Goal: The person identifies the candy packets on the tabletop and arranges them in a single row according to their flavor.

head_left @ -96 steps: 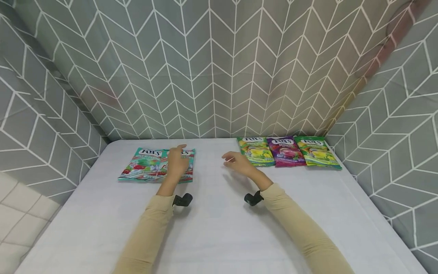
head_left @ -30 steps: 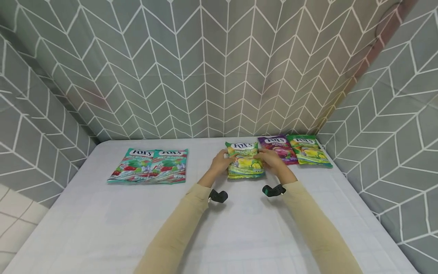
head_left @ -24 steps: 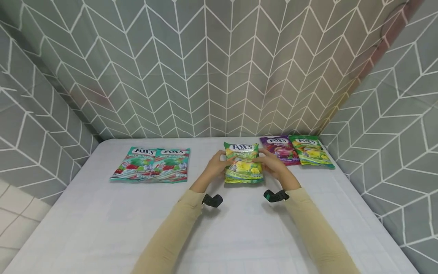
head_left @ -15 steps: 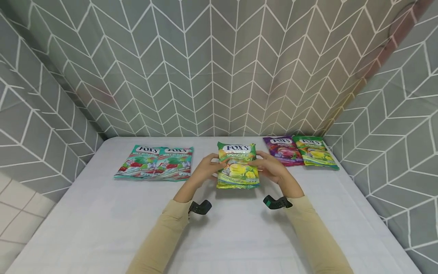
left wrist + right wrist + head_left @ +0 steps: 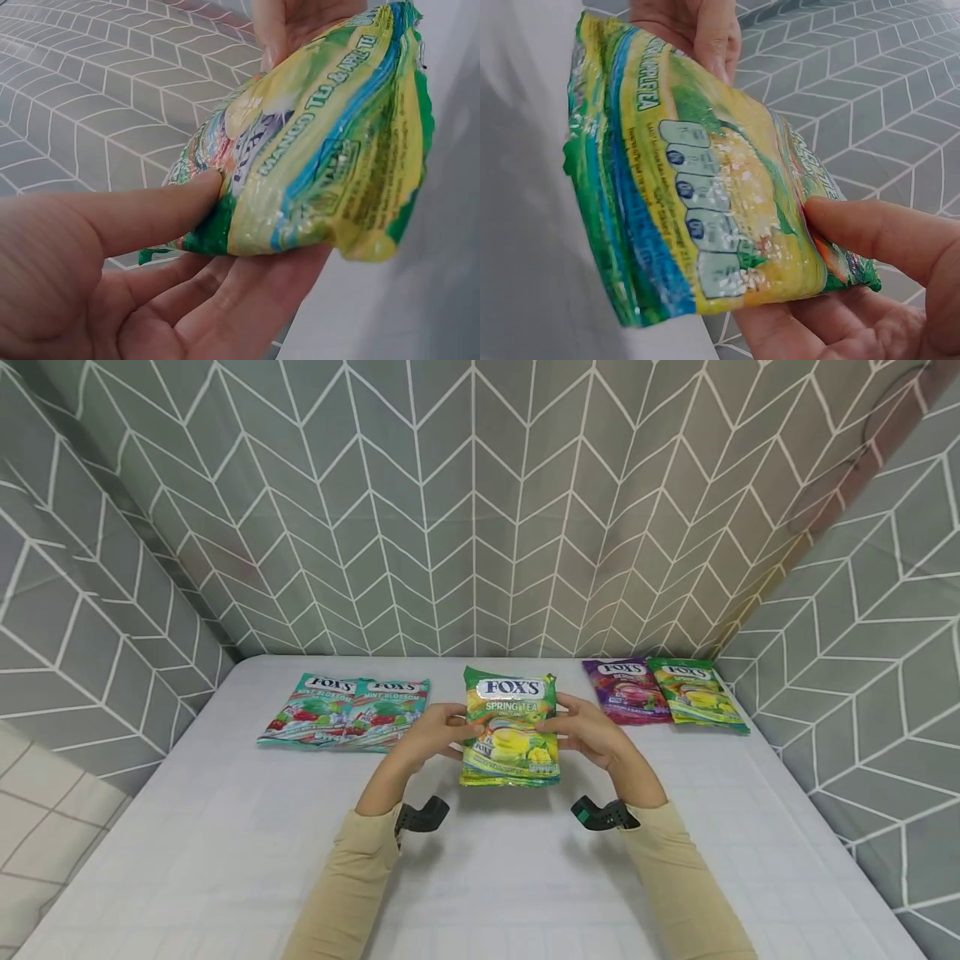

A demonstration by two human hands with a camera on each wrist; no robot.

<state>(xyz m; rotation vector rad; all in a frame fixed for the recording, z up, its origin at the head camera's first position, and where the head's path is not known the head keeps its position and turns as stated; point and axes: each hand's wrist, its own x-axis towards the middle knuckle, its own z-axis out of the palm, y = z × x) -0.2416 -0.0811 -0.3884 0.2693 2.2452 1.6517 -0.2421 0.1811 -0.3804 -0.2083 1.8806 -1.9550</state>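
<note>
A green and yellow Fox's Spring Tea candy bag [image 5: 512, 735] is held up over the table between both hands, its printed front toward the head camera. My left hand [image 5: 429, 737] pinches its left edge, thumb on the front and fingers behind, as the left wrist view shows. On the opposite edge my right hand [image 5: 596, 735] grips it the same way, thumb across the front in the right wrist view. The bag's lower seam [image 5: 409, 150] hangs free, and a shadow falls on the cloth beneath it.
Two teal Mint Blossom candy bags [image 5: 309, 714] lie overlapping at the back left. At the back right, a purple Berries bag [image 5: 628, 693] lies beside another green and yellow bag [image 5: 697, 697]. A patterned grey curtain [image 5: 480, 527] rises behind the white table [image 5: 480, 893].
Both hands have taken the Spring Tea bag from the left end of the right-hand row. It has been lifted and brought nearer and leftward. The left hand has left the Mint Blossom bags.
</note>
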